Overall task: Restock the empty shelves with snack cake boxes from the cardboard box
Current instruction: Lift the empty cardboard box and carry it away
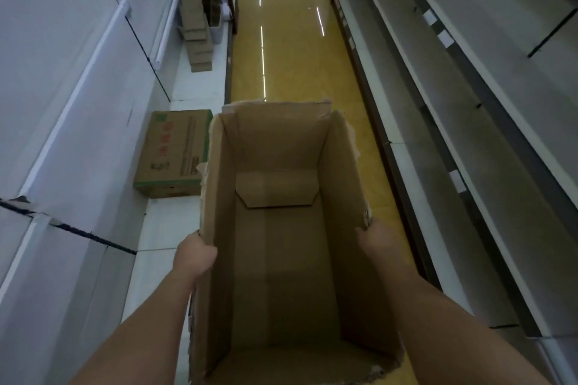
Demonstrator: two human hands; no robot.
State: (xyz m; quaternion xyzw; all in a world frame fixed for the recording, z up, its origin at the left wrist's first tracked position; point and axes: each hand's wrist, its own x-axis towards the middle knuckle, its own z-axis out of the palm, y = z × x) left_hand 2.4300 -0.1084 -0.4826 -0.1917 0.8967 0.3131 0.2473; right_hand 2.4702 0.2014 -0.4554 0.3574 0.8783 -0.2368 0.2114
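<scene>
I hold a large open cardboard box (281,244) in front of me, above the aisle floor. Its inside is bare brown card, with no snack cake boxes in it. My left hand (194,256) grips the box's left wall, thumb hooked over the torn top edge. My right hand (372,236) grips the right wall near its rim. A closed cardboard carton with green print (172,153) lies on the low white shelf at the left. Further back on that shelf stands a row of small brown boxes (197,31).
White shelving (78,78) runs along the left and grey bare shelves (469,103) along the right. Between them a shiny yellow floor (281,40) stretches away. A grey bin (215,28) stands beside the small boxes at the far left.
</scene>
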